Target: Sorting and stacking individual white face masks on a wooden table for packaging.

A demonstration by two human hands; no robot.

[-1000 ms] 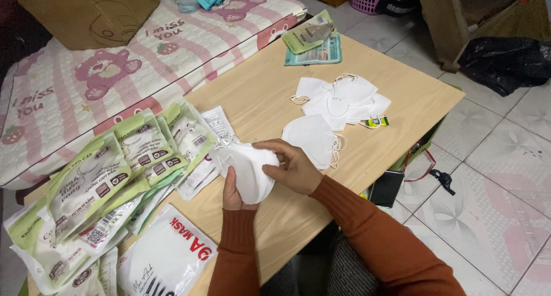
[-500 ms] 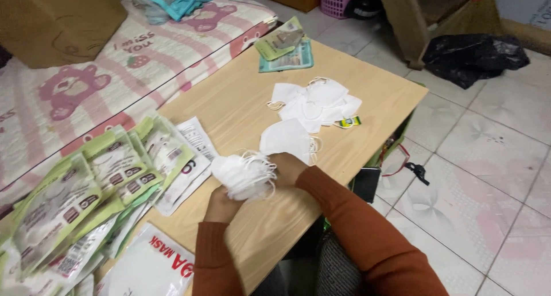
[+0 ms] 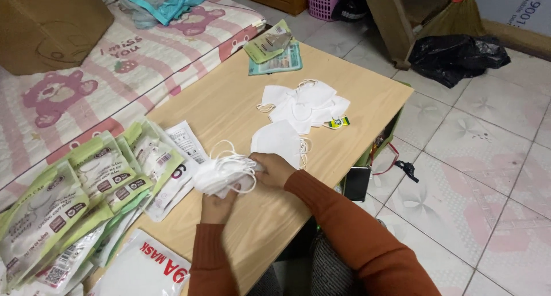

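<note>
I see my left hand and right hand both grasping a stack of white masks above the wooden table.

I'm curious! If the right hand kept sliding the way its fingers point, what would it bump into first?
Probably nothing new: the right hand already touches the stack of white masks. Beyond lie green-and-white packets, though depth is unclear.

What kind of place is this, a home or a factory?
Most likely a room in a home used for small packing work: a low wooden table stands beside a bed with a bear-print sheet on a tiled floor, with a broom nearby.
</note>
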